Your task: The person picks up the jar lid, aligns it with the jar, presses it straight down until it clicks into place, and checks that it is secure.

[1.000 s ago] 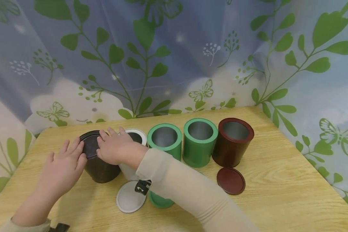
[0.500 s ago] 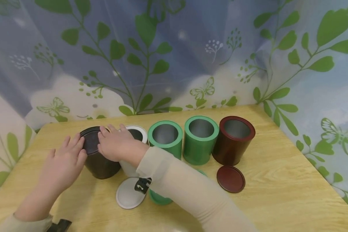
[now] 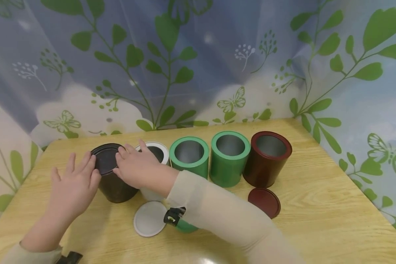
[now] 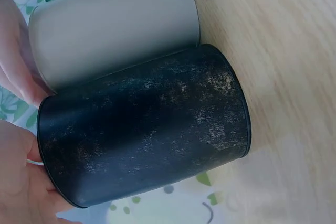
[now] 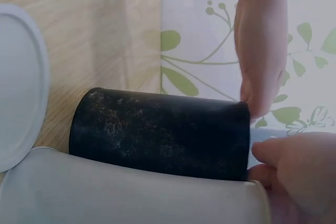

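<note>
A black can (image 3: 115,187) stands at the left end of a row of cans with its black lid (image 3: 105,160) on top. My left hand (image 3: 75,185) touches the lid's left rim with straight, spread fingers. My right hand (image 3: 136,168) lies on the lid's right rim, fingers nearly straight. The wrist views show the black can (image 4: 147,129) (image 5: 163,132) against a white can (image 4: 115,30) (image 5: 131,198), with fingertips at its top rim. Neither hand grips anything.
The wooden table (image 3: 333,216) carries a row: an open white can (image 3: 158,151), two open green cans (image 3: 189,156) (image 3: 230,154) and a maroon can (image 3: 267,159). In front lie a white lid (image 3: 150,219), a maroon lid (image 3: 264,202) and a half-hidden green lid (image 3: 186,226). A leaf-patterned curtain (image 3: 198,66) closes the back.
My right hand has slid slightly right, uncovering more of the black lid. The left hand's fingers have spread a little at the rim. The cans stay put.
</note>
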`<state>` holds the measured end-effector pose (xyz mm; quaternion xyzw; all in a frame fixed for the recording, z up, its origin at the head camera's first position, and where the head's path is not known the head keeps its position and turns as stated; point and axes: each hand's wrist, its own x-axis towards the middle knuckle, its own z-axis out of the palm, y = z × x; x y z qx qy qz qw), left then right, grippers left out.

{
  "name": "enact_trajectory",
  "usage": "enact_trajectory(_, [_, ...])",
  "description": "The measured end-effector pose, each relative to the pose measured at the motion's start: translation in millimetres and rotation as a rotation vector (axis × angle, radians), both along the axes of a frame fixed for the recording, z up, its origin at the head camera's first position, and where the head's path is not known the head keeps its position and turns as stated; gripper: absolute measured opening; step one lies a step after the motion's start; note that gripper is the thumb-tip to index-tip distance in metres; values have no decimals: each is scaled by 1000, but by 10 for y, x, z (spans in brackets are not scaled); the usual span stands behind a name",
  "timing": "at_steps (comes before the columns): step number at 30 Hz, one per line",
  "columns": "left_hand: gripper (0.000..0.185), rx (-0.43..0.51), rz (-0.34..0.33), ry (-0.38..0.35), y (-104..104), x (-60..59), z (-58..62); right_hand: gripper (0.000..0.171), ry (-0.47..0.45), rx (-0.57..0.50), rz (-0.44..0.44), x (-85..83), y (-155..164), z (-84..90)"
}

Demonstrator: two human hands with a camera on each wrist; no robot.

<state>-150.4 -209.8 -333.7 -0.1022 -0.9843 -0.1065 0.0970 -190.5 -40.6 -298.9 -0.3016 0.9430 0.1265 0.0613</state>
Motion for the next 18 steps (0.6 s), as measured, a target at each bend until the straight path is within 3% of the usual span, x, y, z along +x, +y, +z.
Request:
enact_trajectory(5, [52,93,-42,-10,-78,-23,-34,58,11,-7,122,115,122,41])
enact_trajectory(9, [54,158,-123,10,-129,-10,-64,56,48,-45,240,223,267,33])
enact_trajectory(18, [51,160,-328,184,-62,229,-110,50,122,-120,477,501,640,-60])
